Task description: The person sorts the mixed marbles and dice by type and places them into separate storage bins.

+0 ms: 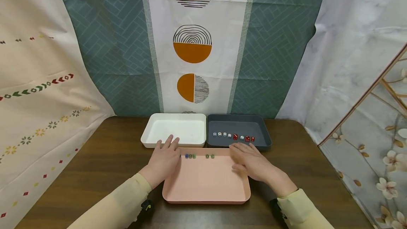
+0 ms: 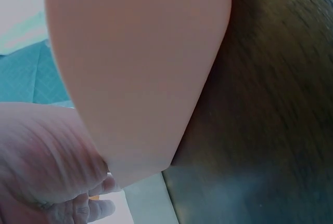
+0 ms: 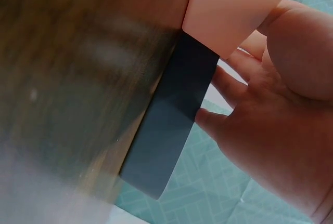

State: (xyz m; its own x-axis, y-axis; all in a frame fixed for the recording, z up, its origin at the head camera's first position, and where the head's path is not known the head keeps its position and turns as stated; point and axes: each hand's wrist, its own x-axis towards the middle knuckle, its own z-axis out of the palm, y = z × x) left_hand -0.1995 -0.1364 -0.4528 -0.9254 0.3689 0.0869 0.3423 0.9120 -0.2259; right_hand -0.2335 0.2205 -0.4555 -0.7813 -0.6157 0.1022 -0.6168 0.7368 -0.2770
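Observation:
A shallow pink tray [image 1: 206, 183] lies on the table between my two hands. My left hand [image 1: 163, 162] reaches over its far left corner, fingers extended toward the white tray [image 1: 173, 126]. At the far right corner is my right hand [image 1: 252, 163], palm down, fingertips by the near rim of the dark grey tray [image 1: 238, 124]. Neither hand holds anything. Along the pink tray's far side sit several small round beads, some green [image 1: 207, 156] and some blue [image 1: 186, 156]; the left hand partly covers the row's left end. The right wrist view shows the right hand [image 3: 281, 104] beside both tray walls.
In the dark tray, several white dice [image 1: 224, 134] and red dice [image 1: 235, 136] form a row. The brown wooden table [image 1: 105, 158] extends to both sides. Patterned cloths hang behind, with a geometric panel [image 1: 194, 52] in the middle and a floral cloth [image 1: 365, 144] at right.

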